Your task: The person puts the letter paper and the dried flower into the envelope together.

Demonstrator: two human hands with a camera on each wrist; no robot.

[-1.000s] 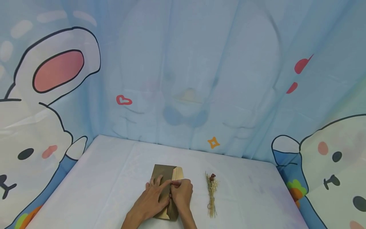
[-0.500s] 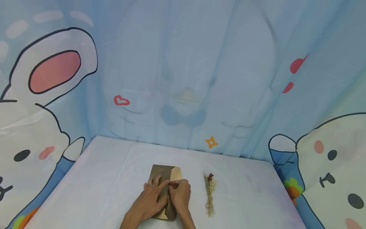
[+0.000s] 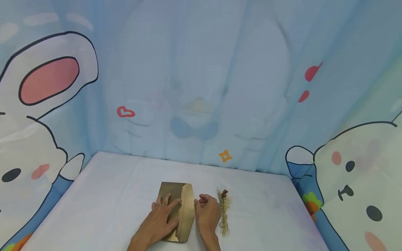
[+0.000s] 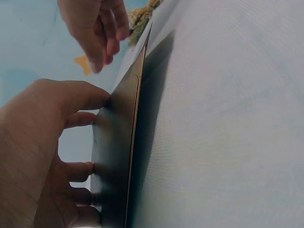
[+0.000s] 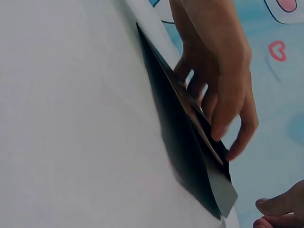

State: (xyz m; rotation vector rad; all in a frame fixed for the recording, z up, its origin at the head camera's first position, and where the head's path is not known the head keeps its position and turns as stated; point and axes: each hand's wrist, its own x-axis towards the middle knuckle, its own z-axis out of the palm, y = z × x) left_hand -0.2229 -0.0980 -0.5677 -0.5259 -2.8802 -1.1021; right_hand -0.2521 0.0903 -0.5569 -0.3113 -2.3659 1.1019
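A gold-brown paper envelope (image 3: 170,190) lies on the white table in the head view, its lighter flap (image 3: 187,212) opened out to the right. My left hand (image 3: 158,219) rests on the envelope with spread fingertips touching it, as the left wrist view of the envelope (image 4: 116,142) also shows. Just right of the flap is my right hand (image 3: 208,213), fingers loosely bent and holding nothing. In the left wrist view that right hand (image 4: 97,28) hangs apart from the envelope. In the right wrist view, the envelope's raised flap edge (image 5: 222,192) stands off the cloth.
A small bundle of dried flowers (image 3: 224,212) with a dark red bloom lies close to the right of my right hand. White cloth (image 3: 263,209) covers the table. A blue curtain (image 3: 194,80) with printed cartoon animals rises behind and at both sides.
My right hand has let go of the flap and moved right, off the envelope. The flap now lies opened out. My left hand stays on the envelope. The head view has shifted slightly.
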